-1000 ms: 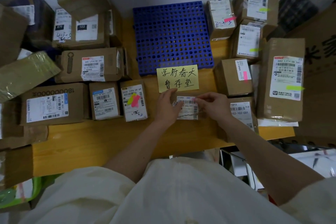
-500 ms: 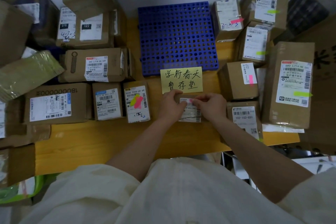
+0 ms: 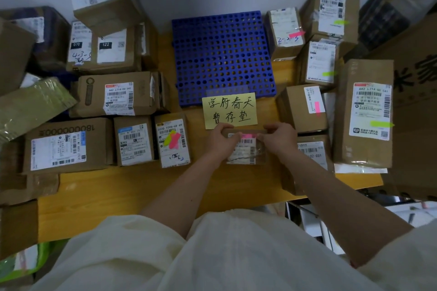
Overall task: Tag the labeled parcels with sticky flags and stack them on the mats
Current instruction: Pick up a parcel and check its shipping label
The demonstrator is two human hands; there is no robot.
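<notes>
At frame centre both hands, left hand (image 3: 221, 142) and right hand (image 3: 277, 140), curl their fingers round a small labelled parcel (image 3: 243, 149) bearing a pink sticky flag (image 3: 247, 136) on the desk (image 3: 142, 186)

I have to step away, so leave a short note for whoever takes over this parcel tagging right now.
Left hand and right hand both grip the small parcel on the yellow table, in front of the yellow note.
A pink flag lies along the top of its label, between the fingertips.
Blue mat holds no parcels yet.
Flagged parcels stand to the right; unflagged boxes to the left.
Left: finish this flag, stack the parcel, tag the rest.
</notes>
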